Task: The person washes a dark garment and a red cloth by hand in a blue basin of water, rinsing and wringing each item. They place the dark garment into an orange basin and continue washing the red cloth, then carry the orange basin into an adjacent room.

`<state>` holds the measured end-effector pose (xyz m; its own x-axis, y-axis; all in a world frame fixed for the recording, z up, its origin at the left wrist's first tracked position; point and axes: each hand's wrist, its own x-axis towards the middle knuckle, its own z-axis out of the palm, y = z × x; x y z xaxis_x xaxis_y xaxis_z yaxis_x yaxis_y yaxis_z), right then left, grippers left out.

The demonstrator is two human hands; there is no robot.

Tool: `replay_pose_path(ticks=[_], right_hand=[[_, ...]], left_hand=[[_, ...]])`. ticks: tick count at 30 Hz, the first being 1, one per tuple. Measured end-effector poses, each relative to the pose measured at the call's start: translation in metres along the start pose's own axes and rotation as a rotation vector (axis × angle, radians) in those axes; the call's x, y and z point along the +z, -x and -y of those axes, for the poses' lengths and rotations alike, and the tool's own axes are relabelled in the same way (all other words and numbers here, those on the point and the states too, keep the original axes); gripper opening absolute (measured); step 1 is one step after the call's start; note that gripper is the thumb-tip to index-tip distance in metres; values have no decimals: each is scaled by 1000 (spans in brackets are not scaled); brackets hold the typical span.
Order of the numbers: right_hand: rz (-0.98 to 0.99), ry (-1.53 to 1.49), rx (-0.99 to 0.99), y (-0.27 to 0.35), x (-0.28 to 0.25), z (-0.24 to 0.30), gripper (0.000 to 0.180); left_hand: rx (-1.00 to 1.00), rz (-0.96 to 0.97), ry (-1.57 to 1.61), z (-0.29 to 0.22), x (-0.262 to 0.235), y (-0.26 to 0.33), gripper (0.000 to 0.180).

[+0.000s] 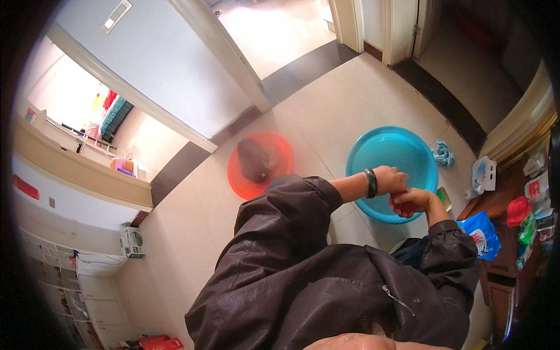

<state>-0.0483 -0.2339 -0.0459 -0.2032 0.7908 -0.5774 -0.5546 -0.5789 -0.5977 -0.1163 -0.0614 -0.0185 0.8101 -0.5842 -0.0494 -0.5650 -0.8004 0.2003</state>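
Both my hands meet over the near rim of a blue basin (pixel 373 146) on the tiled floor. My left hand (pixel 392 178), with a dark band on its wrist, is closed on a small red cloth (pixel 403 207). My right hand (pixel 415 199) grips the same red cloth from below. The cloth is mostly hidden between my fingers. My dark jacket sleeves cover both forearms.
An orange basin (pixel 281 153) holding a dark garment sits left of the blue one. A blue rag (pixel 444 153), a white packet (pixel 484 174) and a blue bag (pixel 483 233) lie to the right, near a dark wooden cabinet (pixel 501 204). Doorways open at the top.
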Motion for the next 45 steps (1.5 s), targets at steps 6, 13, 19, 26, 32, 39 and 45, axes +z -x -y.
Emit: replay_pose_path(ticks=[6, 13, 19, 26, 32, 39, 45], right_hand=[[-427, 618, 199, -10, 7, 20, 26], [-786, 1352, 305, -43, 6, 13, 34], [-1088, 1772, -68, -62, -19, -16, 19], [-1178, 1931, -553, -62, -47, -5, 18], [-1195, 1924, -822, -44, -49, 23, 17], [-1225, 1723, -1116, -26, -41, 53, 15], [-1275, 1574, -1051, -24, -47, 51, 19]], left_hand=[[-353, 58, -61, -4, 27, -5, 20], [-549, 289, 8, -8, 55, -14, 24], [-859, 230, 434, 2, 90, -21, 28], [-1018, -6, 981, 7, 88, -27, 23], [-1077, -74, 1577, -2, 50, -25, 17], [-606, 80, 2196, 26, 80, -33, 6], [-333, 29, 1681, 41, 88, -44, 18]])
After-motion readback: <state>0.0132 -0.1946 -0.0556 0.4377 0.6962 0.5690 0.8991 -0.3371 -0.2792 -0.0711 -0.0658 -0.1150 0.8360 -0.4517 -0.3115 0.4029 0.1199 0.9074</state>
